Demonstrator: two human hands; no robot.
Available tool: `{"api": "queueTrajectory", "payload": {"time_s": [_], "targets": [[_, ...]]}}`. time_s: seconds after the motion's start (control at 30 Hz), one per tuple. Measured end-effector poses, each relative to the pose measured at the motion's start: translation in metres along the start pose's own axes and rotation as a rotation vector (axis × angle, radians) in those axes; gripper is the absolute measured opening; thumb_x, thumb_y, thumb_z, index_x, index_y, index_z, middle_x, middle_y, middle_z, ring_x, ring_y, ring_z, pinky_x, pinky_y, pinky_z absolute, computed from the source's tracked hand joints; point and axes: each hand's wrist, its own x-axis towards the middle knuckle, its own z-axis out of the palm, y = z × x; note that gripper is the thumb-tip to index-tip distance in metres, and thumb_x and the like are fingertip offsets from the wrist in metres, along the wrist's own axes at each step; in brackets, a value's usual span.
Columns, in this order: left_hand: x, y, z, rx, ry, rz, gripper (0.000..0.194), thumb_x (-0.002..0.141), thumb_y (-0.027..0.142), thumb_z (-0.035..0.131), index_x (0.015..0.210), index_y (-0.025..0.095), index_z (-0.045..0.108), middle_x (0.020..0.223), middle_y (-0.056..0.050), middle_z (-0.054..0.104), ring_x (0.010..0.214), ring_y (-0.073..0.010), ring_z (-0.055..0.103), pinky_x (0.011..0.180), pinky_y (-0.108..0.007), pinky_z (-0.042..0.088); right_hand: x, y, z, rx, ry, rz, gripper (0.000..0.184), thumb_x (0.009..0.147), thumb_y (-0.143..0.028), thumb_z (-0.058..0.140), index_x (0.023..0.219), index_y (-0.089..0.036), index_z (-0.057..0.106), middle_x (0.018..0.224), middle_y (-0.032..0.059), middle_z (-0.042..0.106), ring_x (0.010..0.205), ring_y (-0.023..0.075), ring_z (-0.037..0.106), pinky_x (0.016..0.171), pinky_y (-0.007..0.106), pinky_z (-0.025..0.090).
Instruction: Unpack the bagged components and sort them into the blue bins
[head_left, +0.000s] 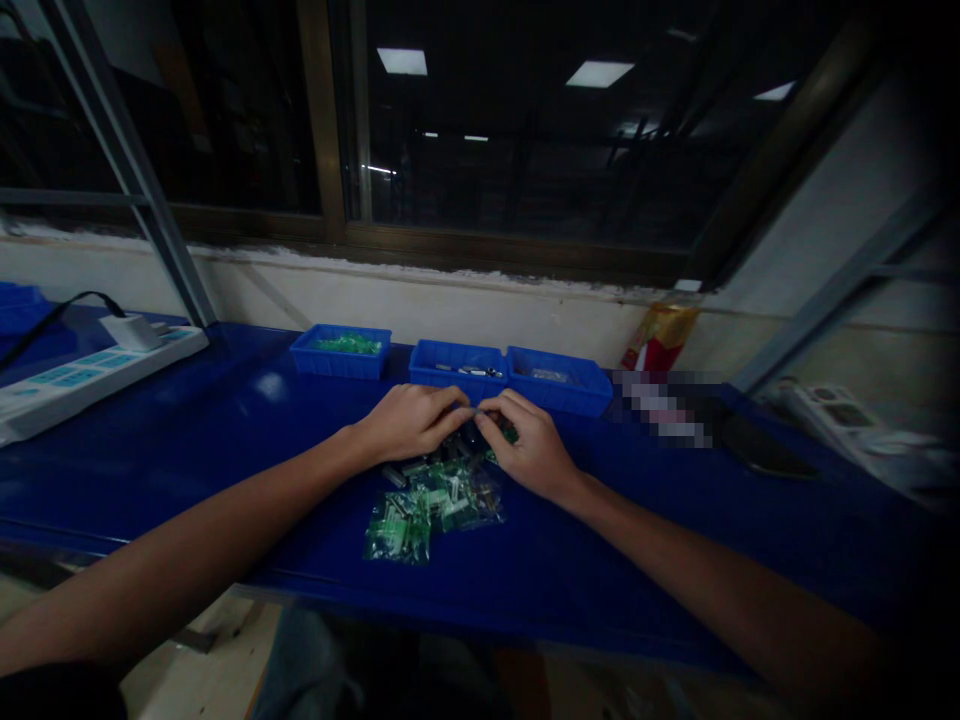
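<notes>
My left hand and my right hand meet fingertip to fingertip above the middle of the blue table. Both are closed in a pinch. Whatever lies between the fingers is too small and dark to name. Right below them is a heap of clear-green plastic bags with small parts inside. One such bag lies nearest the table's front edge. A few dark grey, short metal-looking pieces rest loose by the heap, partly hidden under my left hand.
Along the back stand a blue bin with green bags, another bin with metallic parts, and a third bin with clear packets. At left lies a white power strip; at right, a dark flat object. A wall and window rise behind.
</notes>
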Motion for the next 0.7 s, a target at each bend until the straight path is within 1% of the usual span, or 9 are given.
{"api": "queueTrajectory", "payload": {"time_s": [0.07, 0.13, 0.23, 0.33, 0.4, 0.43, 0.57, 0.7], "targets": [[-0.001, 0.000, 0.000, -0.042, 0.009, 0.000, 0.029, 0.090, 0.038, 0.037, 0.109, 0.019, 0.048, 0.078, 0.000, 0.064, 0.067, -0.0133, 0.060, 0.056, -0.023, 0.040, 0.001, 0.001, 0.000, 0.007, 0.002, 0.025, 0.014, 0.085, -0.025, 0.046, 0.080, -0.017, 0.056, 0.073, 0.0023, 0.055, 0.067, 0.0130, 0.053, 0.063, 0.026, 0.041], [-0.001, 0.000, 0.001, -0.051, 0.020, 0.004, 0.027, 0.089, 0.036, 0.040, 0.108, 0.019, 0.048, 0.077, 0.000, 0.064, 0.066, -0.0127, 0.059, 0.055, -0.023, 0.040, 0.001, 0.001, 0.000, 0.011, -0.012, 0.040, 0.017, 0.086, -0.025, 0.044, 0.076, -0.018, 0.056, 0.070, 0.0018, 0.055, 0.067, 0.0130, 0.053, 0.063, 0.026, 0.041], [-0.001, 0.000, 0.002, -0.019, 0.029, 0.005, 0.024, 0.089, 0.034, 0.038, 0.103, 0.019, 0.050, 0.080, -0.002, 0.065, 0.068, -0.0134, 0.060, 0.057, -0.024, 0.041, 0.001, 0.003, 0.001, 0.015, -0.035, 0.049, 0.019, 0.086, -0.026, 0.043, 0.074, -0.018, 0.055, 0.069, 0.0014, 0.054, 0.067, 0.0130, 0.053, 0.063, 0.027, 0.041], [-0.001, -0.001, 0.003, 0.019, 0.020, -0.017, 0.026, 0.091, 0.033, 0.033, 0.102, 0.017, 0.050, 0.081, -0.003, 0.065, 0.069, -0.0148, 0.061, 0.059, -0.026, 0.042, 0.000, 0.006, 0.003, 0.020, -0.026, 0.068, 0.013, 0.083, -0.028, 0.048, 0.089, -0.018, 0.054, 0.071, 0.0010, 0.055, 0.067, 0.0135, 0.053, 0.063, 0.027, 0.043], [0.000, -0.001, 0.003, 0.026, 0.000, -0.031, 0.029, 0.092, 0.031, 0.028, 0.100, 0.016, 0.051, 0.079, -0.004, 0.064, 0.068, -0.0147, 0.061, 0.060, -0.026, 0.043, -0.001, 0.006, 0.004, 0.018, -0.016, 0.072, 0.022, 0.080, -0.028, 0.052, 0.100, -0.018, 0.051, 0.074, 0.0012, 0.056, 0.069, 0.0141, 0.054, 0.064, 0.028, 0.044], [0.000, -0.001, 0.003, 0.023, -0.012, -0.034, 0.030, 0.093, 0.030, 0.026, 0.098, 0.016, 0.052, 0.077, -0.004, 0.064, 0.068, -0.0145, 0.061, 0.060, -0.026, 0.043, -0.002, 0.006, 0.004, 0.013, -0.018, 0.062, 0.023, 0.080, -0.027, 0.052, 0.101, -0.018, 0.051, 0.075, 0.0015, 0.055, 0.070, 0.0143, 0.054, 0.064, 0.028, 0.044], [0.001, 0.000, 0.001, 0.026, -0.043, -0.020, 0.032, 0.093, 0.029, 0.024, 0.093, 0.016, 0.053, 0.074, -0.004, 0.063, 0.066, -0.0145, 0.060, 0.059, -0.026, 0.042, -0.001, -0.001, 0.000, -0.013, -0.024, -0.006, 0.010, 0.082, -0.024, 0.049, 0.089, -0.019, 0.054, 0.076, 0.0019, 0.054, 0.070, 0.0135, 0.053, 0.066, 0.028, 0.043], [0.001, 0.000, -0.001, 0.048, -0.073, -0.052, 0.037, 0.092, 0.037, 0.024, 0.094, 0.017, 0.055, 0.076, -0.005, 0.064, 0.066, -0.0169, 0.060, 0.059, -0.029, 0.042, 0.005, -0.005, -0.007, -0.041, 0.006, -0.033, 0.007, 0.080, -0.023, 0.050, 0.075, -0.019, 0.054, 0.072, 0.0013, 0.052, 0.069, 0.0138, 0.051, 0.065, 0.028, 0.042]]}}
